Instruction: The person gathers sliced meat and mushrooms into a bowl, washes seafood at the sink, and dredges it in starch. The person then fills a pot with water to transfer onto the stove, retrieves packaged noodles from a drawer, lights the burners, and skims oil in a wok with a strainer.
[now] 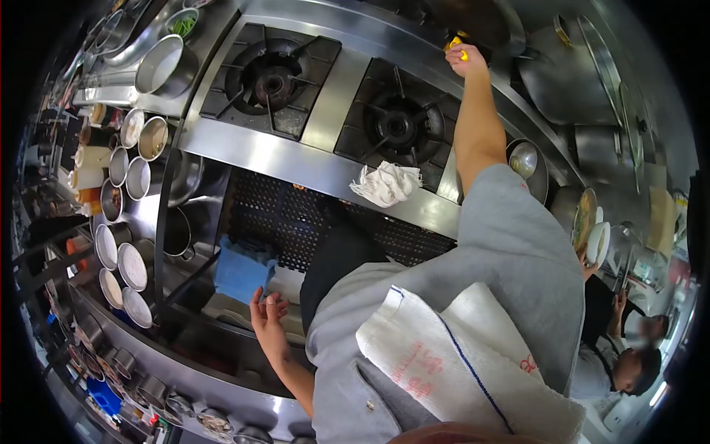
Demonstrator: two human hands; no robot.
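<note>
My right hand, at the end of an outstretched arm, is closed on a small yellow handle beyond the back of the stove; what the handle belongs to is hidden. My left hand hangs low with its fingers apart and holds nothing. Close by it, a blue cloth drapes over an edge. A crumpled white cloth lies on the stove's front ledge, below the right burner. The left burner carries no pan, and no flame shows on either one.
Several metal containers stand on the left counter beside a steel pot. At the right are a ladle in a pan and a person's hand with a white bowl. A folded white towel lies over my front.
</note>
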